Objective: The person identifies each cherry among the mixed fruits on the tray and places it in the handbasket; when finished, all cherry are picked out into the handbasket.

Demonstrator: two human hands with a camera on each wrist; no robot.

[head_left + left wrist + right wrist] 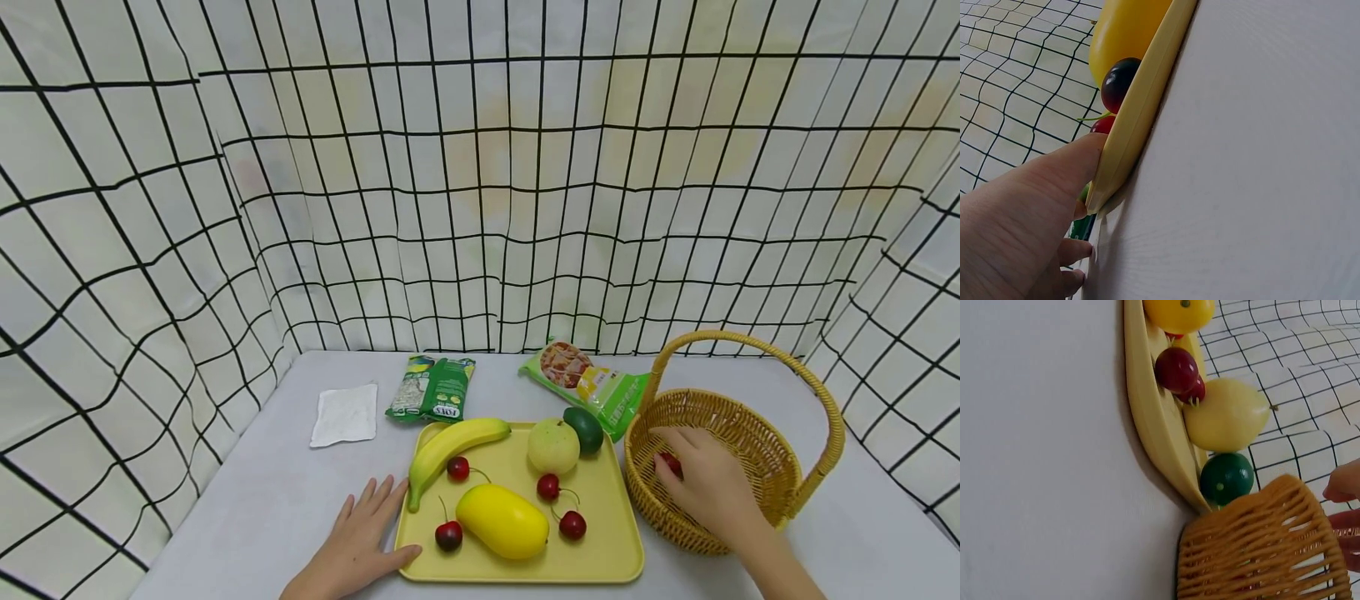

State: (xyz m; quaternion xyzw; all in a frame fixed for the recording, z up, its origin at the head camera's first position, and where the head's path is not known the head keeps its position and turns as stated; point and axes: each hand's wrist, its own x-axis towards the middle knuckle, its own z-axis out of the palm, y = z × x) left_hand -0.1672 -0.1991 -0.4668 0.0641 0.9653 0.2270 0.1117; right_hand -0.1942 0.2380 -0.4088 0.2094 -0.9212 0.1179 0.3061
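Observation:
My left hand [360, 537] lies spread at the left edge of a yellow tray [600, 562], its thumb touching the rim. On the tray are a banana [442, 454], a yellow mango [504, 522], a pale green round fruit [553, 447], a dark green fruit [583, 430] and several cherries, including one dark cherry [448, 536]. My right hand [708, 483] reaches into a wicker basket [675, 529]. A red cherry [669, 465] shows by its thumb in the head view. Thumb and fingers [1346, 481] stand apart above the basket rim in the right wrist view.
Behind the tray lie a green snack packet [435, 389] and a green bag with a food picture [588, 383]. A white square cloth or tissue [344, 415] lies at the left. The basket's tall handle [750, 340] arches over it. Black-gridded white sheeting [495, 208] encloses the table.

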